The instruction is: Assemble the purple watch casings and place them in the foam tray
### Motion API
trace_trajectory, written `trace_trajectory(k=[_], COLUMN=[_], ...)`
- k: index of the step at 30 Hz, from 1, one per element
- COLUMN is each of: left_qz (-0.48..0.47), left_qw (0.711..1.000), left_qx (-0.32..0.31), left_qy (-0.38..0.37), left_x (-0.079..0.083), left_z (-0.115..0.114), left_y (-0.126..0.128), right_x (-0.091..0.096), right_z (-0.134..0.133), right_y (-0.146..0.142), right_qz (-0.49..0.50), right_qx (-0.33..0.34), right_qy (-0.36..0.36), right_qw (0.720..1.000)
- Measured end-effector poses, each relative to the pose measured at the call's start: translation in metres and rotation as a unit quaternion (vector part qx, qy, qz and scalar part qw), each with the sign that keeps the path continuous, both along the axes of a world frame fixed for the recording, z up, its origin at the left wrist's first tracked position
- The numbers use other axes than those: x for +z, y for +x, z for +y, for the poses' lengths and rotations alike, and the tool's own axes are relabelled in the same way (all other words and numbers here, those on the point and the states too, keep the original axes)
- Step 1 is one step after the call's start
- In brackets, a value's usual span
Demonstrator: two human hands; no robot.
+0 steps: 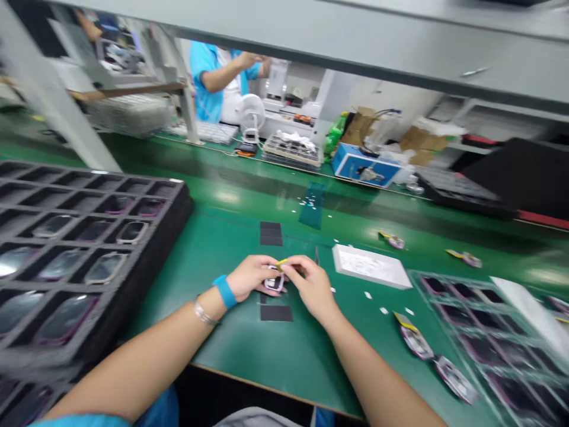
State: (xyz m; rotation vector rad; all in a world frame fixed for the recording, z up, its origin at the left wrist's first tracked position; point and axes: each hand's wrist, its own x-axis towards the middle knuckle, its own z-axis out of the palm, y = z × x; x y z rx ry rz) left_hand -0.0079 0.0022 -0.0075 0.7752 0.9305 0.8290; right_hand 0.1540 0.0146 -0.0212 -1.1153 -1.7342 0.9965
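Over the green bench mat point(240, 356), my head-camera feed shows the left hand point(250, 277) and the right hand point(312, 288) close together near the mat's front edge. Both are closed in a pinch on a small film piece point(274, 283), held between them just above the mat, with a yellow tab point(281, 261) sticking up past the fingertips. The hands hide most of it, so I can't tell exactly which fingers bear on it. A blue wristband point(225, 292) and a metal bracelet point(203, 312) circle the left wrist. One black rectangular pad point(271, 233) lies beyond the hands and another point(276, 313) just below them. To the right sit a white flat tray point(371, 267) and scattered white scraps point(368, 295). Two more yellow-tabbed film pieces point(413, 336) lie beyond the right forearm, beside a clear plastic tray point(489, 338) of dark panels. To the left, a black foam tray point(175, 193) holds glossy panels in rows of compartments. Farther off, past the bench, a co-worker in a blue top point(208, 83) stands with raised hands near a small white fan point(251, 115).
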Motion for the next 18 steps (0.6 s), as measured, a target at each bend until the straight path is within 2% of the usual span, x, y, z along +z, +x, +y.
trace_trajectory(k=[5, 10, 15, 18], left_qz=[-0.038, -0.028, -0.046, -0.079], left_qw=[0.999, 0.999, 0.998, 0.995], left_qx=[-0.019, 0.018, 0.044, 0.048], left_qy=[-0.007, -0.008, -0.023, -0.044], left_x=[-0.004, -0.010, -0.004, -0.002], left_z=[0.004, 0.004, -0.003, -0.002], left_y=[-0.002, 0.000, -0.002, -0.004], right_x=[0.005, 0.001, 0.005, 0.007], right_z=[-0.003, -0.008, -0.017, -0.018], right_y=[0.001, -0.002, -0.009, -0.010], right_qz=[-0.082, -0.124, -0.171, -0.226], right_qx=[-0.048, -0.048, -0.041, -0.021], right_qy=[0.113, 0.192, 0.312, 0.339], right_qw=[0.989, 0.972, 0.934, 0.913])
